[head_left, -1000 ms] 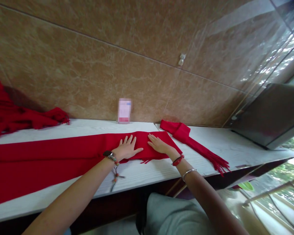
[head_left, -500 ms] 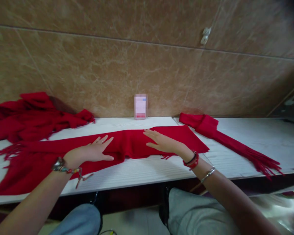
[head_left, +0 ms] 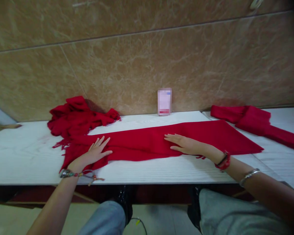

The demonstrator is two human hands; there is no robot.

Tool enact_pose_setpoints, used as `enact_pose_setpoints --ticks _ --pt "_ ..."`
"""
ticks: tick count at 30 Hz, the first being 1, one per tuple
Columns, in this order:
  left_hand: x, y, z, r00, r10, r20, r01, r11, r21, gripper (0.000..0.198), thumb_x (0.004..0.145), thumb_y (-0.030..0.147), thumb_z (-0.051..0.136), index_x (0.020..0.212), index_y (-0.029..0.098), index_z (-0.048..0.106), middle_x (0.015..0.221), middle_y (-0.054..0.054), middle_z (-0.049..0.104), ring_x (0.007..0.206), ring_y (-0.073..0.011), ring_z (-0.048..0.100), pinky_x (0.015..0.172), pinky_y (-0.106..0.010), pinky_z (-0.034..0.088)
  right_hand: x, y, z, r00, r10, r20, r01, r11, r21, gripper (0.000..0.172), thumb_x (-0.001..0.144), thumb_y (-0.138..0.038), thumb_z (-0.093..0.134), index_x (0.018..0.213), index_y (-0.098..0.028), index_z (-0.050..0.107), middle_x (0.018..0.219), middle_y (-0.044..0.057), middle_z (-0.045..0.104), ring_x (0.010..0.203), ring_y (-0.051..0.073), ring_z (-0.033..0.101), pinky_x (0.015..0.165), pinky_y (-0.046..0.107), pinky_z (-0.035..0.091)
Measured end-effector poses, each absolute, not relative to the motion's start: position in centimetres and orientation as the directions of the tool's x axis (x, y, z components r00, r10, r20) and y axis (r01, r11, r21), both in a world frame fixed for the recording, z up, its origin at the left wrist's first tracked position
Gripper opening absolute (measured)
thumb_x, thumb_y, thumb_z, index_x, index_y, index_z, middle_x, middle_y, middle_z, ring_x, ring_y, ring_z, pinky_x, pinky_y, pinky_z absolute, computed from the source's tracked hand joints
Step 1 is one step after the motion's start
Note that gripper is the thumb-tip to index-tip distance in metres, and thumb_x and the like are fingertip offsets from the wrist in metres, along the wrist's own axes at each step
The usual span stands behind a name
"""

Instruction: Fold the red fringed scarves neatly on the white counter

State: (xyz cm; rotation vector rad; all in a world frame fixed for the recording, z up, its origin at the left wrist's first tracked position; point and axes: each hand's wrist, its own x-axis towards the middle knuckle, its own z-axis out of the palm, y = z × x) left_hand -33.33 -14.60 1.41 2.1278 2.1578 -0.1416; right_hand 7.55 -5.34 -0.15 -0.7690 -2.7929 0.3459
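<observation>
A red scarf (head_left: 142, 143) lies spread lengthwise along the white table, with fringe showing at its left end and a little under its front edge on the right. My left hand (head_left: 94, 154) rests flat on the scarf's left part, fingers spread. On its right part lies my right hand (head_left: 186, 143), palm down with fingers stretched out to the left. Neither hand grips the cloth. Low wrinkles run through the scarf near my left hand.
A crumpled red scarf (head_left: 75, 119) is heaped at the back left. Another red scarf (head_left: 254, 120), folded, lies at the back right. A phone-like upright object (head_left: 164, 101), blurred out, leans against the brown marbled wall (head_left: 127, 68) behind the white table (head_left: 26, 156).
My hands have moved farther apart over the scarf. The bunched fold between them has flattened out, and the scarf looks smoother. The camera view has turned to the left.
</observation>
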Motion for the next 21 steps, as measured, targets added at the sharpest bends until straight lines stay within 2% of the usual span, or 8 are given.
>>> enact_pose_setpoints --ticks 4,7,10,12,15,17,19,21 --pt "-35.2 -14.8 1.6 -0.097 0.995 -0.034 0.995 0.097 0.008 0.069 0.082 0.055 0.032 0.14 0.021 0.018 0.148 -0.013 0.006 0.134 -0.0311 0.001 0.101 -0.058 0.01 7.6 -5.0 -0.4 -0.84 0.526 0.132 0.469 0.827 -0.309 0.05 0.088 -0.041 0.039 0.134 -0.019 0.037 0.139 0.008 0.036 0.128 0.022 0.031 0.108 0.042 0.023" --pt "-36.3 -15.5 2.2 -0.114 0.993 -0.022 0.993 0.114 0.015 0.072 0.081 0.057 0.032 0.141 0.021 0.016 0.148 -0.012 0.007 0.134 -0.0324 0.001 0.101 -0.057 0.014 7.7 -4.8 -0.6 -0.839 0.528 0.131 0.465 0.822 -0.329 0.05 0.088 -0.041 0.04 0.134 -0.021 0.036 0.14 0.007 0.034 0.128 0.022 0.03 0.108 0.044 0.022" --pt "-36.6 -15.9 2.6 -0.114 0.993 -0.012 0.993 0.113 -0.032 0.069 0.08 0.055 0.034 0.14 0.021 0.021 0.148 -0.011 0.01 0.133 -0.0344 0.003 0.101 -0.056 0.018 7.7 -4.9 -0.6 -0.84 0.531 0.112 0.471 0.816 -0.335 0.051 0.087 -0.041 0.041 0.134 -0.02 0.037 0.14 0.007 0.034 0.129 0.022 0.029 0.108 0.043 0.023" --pt "-35.6 -15.7 2.8 -0.005 1.0 0.017 0.999 0.006 -0.049 0.062 0.083 0.049 0.033 0.138 0.021 0.027 0.148 -0.008 0.012 0.134 -0.0319 0.006 0.103 -0.051 0.019 7.7 -5.1 -0.1 -0.834 0.534 0.136 0.469 0.817 -0.335 0.048 0.087 -0.039 0.042 0.132 -0.02 0.041 0.138 0.007 0.038 0.127 0.021 0.033 0.107 0.041 0.026" --pt "-31.9 -15.0 3.1 0.268 0.959 0.089 0.963 -0.266 -0.032 0.049 0.088 0.037 0.027 0.135 0.022 0.035 0.147 -0.004 0.018 0.134 -0.0235 0.011 0.107 -0.04 0.019 8.2 -5.4 1.5 -0.786 0.57 0.238 0.49 0.81 -0.322 0.042 0.086 -0.034 0.042 0.125 -0.021 0.049 0.131 0.006 0.048 0.12 0.022 0.043 0.102 0.04 0.035" --pt "-28.4 -14.6 3.4 0.413 0.907 0.075 0.91 -0.413 -0.02 0.045 0.09 0.031 0.026 0.133 0.026 0.037 0.146 0.0 0.023 0.134 -0.0198 0.014 0.107 -0.038 0.017 9.0 -5.6 3.1 -0.734 0.613 0.292 0.533 0.787 -0.311 0.038 0.086 -0.034 0.042 0.121 -0.022 0.053 0.124 0.005 0.055 0.113 0.022 0.05 0.097 0.04 0.04" --pt "-24.8 -14.3 3.5 0.495 0.869 0.024 0.869 -0.494 -0.019 0.045 0.088 0.035 0.037 0.132 0.028 0.038 0.145 0.002 0.024 0.134 -0.0207 0.013 0.108 -0.039 0.015 10.2 -5.7 4.5 -0.715 0.637 0.287 0.566 0.769 -0.295 0.036 0.085 -0.034 0.043 0.116 -0.023 0.056 0.116 0.004 0.06 0.106 0.023 0.055 0.092 0.04 0.043" --pt "-21.9 -14.0 3.5 0.564 0.826 -0.018 0.825 -0.564 -0.025 0.047 0.086 0.036 0.044 0.132 0.031 0.037 0.144 0.002 0.027 0.133 -0.0209 0.016 0.108 -0.039 0.014 11.4 -6.0 5.6 -0.741 0.636 0.218 0.578 0.768 -0.277 0.034 0.082 -0.035 0.047 0.112 -0.023 0.06 0.111 0.005 0.062 0.1 0.023 0.058 0.088 0.039 0.046"
